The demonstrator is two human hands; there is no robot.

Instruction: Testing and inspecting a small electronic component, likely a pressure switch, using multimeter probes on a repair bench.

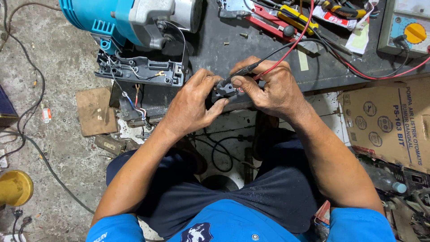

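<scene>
Pinching a small dark switch part [222, 91] at the front edge of the bench [268, 62], the left hand [192, 104] has a tight grip on it, while the right hand [268, 87] is closed on a black probe [244, 71], tip touching the part right beside the left fingertips. I'd say the tip could slip off such a tiny contact, or the red lead [299, 36] behind the grip could snag on the tools up there and tug the probe off.
</scene>
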